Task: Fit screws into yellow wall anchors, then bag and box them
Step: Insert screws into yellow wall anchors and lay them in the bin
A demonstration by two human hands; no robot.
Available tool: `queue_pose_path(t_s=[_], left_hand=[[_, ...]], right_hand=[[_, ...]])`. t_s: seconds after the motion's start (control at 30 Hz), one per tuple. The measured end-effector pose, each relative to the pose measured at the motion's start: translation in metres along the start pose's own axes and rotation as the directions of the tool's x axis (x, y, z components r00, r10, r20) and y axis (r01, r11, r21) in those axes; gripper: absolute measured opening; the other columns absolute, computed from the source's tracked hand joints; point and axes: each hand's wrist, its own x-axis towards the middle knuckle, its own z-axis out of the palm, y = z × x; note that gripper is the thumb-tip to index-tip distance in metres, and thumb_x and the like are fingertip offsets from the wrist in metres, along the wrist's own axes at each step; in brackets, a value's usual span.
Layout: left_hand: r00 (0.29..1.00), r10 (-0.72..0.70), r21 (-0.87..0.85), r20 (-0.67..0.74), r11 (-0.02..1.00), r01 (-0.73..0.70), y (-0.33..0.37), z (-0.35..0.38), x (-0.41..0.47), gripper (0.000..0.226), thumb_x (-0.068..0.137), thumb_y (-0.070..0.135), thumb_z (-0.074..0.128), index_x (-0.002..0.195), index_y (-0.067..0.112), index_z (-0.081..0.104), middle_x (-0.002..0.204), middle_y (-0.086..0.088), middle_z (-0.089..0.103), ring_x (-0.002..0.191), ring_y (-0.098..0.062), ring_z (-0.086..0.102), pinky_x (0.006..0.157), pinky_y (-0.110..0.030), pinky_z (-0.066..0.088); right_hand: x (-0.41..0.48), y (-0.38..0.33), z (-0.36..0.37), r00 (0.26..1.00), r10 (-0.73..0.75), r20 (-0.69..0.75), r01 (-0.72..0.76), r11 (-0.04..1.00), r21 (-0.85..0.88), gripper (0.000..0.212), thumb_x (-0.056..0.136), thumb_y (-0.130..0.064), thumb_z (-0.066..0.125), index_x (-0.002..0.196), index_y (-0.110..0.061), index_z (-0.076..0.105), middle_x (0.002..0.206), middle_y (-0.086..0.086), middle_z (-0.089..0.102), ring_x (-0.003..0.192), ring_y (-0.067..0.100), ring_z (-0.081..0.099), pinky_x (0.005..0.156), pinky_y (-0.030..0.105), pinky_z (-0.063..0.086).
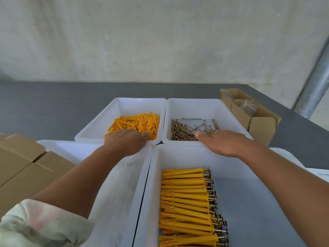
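Observation:
Two white bins stand side by side at the back. The left bin (pixel 99 125) holds a heap of loose yellow anchors (pixel 138 123), and my left hand (pixel 125 141) reaches into that heap with its fingers hidden behind the knuckles. The right bin (pixel 226 111) holds a pile of brass screws (pixel 185 130); my right hand (pixel 222 142) lies palm down over the pile, thumb out, fingertips hidden. In the near bin (pixel 252 193), anchors fitted with screws (pixel 187 202) lie in a neat row.
A bin (pixel 114 184) lined with clear plastic bags sits near left. Closed cardboard boxes (pixel 23 168) are stacked at the left edge. An open carton (pixel 256 125) with small bags stands at the back right on the grey table (pixel 53 107). A wall rises behind.

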Motion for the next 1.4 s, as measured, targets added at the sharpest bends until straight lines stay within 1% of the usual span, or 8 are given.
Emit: queue_pose_path(t_s=[0.2,0.47,0.63,0.83,0.97,1.07,1.17,1.4], left_hand=[[1.0,0.009,-0.001,-0.008,1.0,-0.009,-0.002,0.0,0.001,0.056,0.098,0.056,0.024,0.081,0.018,0.061,0.083,0.002,0.059,0.072,-0.013,0.047,0.056,-0.027,0.026],[0.999,0.038,-0.114,-0.011,0.993,-0.039,-0.005,0.001,0.001,0.04,0.096,0.06,0.027,0.085,0.03,0.05,0.091,0.006,0.059,0.089,-0.019,0.054,0.066,-0.031,0.033],[0.998,0.051,-0.092,0.047,0.995,-0.046,-0.003,-0.004,-0.005,0.06,0.09,0.075,0.013,0.125,0.05,0.056,0.135,0.01,0.057,0.124,-0.022,0.049,0.082,-0.033,0.033],[0.996,0.019,-0.027,0.086,0.999,-0.016,0.0,-0.005,-0.004,0.075,0.086,0.08,0.01,0.084,0.03,0.066,0.086,0.008,0.06,0.087,-0.018,0.053,0.073,-0.033,0.036],[0.999,0.011,-0.032,0.039,0.999,-0.01,0.0,-0.004,-0.005,0.075,0.088,0.078,0.016,0.078,0.024,0.066,0.078,0.005,0.06,0.074,-0.013,0.052,0.065,-0.03,0.035],[1.0,-0.023,-0.066,-0.005,0.998,0.023,0.001,-0.003,-0.005,0.073,0.088,0.076,0.025,0.075,0.018,0.067,0.075,0.002,0.063,0.072,-0.015,0.055,0.059,-0.028,0.034],[0.998,-0.058,-0.099,-0.018,0.994,0.056,0.002,-0.003,-0.003,0.071,0.087,0.075,0.03,0.073,0.016,0.067,0.075,0.001,0.063,0.073,-0.017,0.057,0.06,-0.029,0.035],[0.984,-0.11,-0.231,-0.137,0.97,0.076,0.003,-0.007,-0.009,0.039,0.086,0.064,0.049,0.074,0.028,0.06,0.075,0.01,0.06,0.074,-0.012,0.054,0.061,-0.028,0.037]], right_hand=[[0.003,0.002,0.001,1.0,-0.004,0.029,0.003,1.0,0.023,0.088,0.087,-0.078,0.005,0.152,-0.027,0.034,0.16,0.003,0.028,0.146,0.026,0.026,0.114,0.044,0.026],[0.003,0.003,0.0,0.999,-0.019,0.029,0.018,0.999,0.043,0.087,0.087,-0.079,0.008,0.15,-0.027,0.037,0.159,0.002,0.03,0.146,0.025,0.026,0.113,0.041,0.026],[0.001,0.003,-0.001,0.998,-0.047,0.033,0.045,0.996,0.073,0.085,0.088,-0.078,0.01,0.149,-0.027,0.039,0.159,0.003,0.03,0.146,0.025,0.027,0.113,0.04,0.026],[-0.001,0.001,-0.002,0.997,-0.065,0.028,0.063,0.995,0.072,0.085,0.091,-0.074,0.011,0.146,-0.02,0.044,0.154,0.007,0.038,0.139,0.026,0.036,0.108,0.038,0.032],[-0.004,0.0,-0.003,0.999,-0.053,0.012,0.052,0.995,0.086,0.086,0.091,-0.074,0.015,0.146,-0.015,0.043,0.151,0.008,0.042,0.135,0.027,0.041,0.105,0.038,0.036],[-0.004,0.0,-0.003,0.998,-0.062,0.01,0.061,0.993,0.104,0.075,0.093,-0.072,0.017,0.115,-0.017,0.063,0.116,0.004,0.06,0.112,0.025,0.053,0.085,0.03,0.041],[-0.003,0.0,-0.004,0.996,-0.074,-0.05,0.08,0.986,0.148,0.064,0.095,-0.067,0.025,0.067,-0.016,0.05,0.07,-0.001,0.046,0.069,0.015,0.049,0.06,0.027,0.032],[-0.005,0.001,-0.006,0.954,-0.097,-0.284,0.17,0.955,0.244,0.036,0.091,-0.045,0.06,0.068,-0.017,0.065,0.063,-0.01,0.053,0.06,0.008,0.051,0.051,0.023,0.032]])
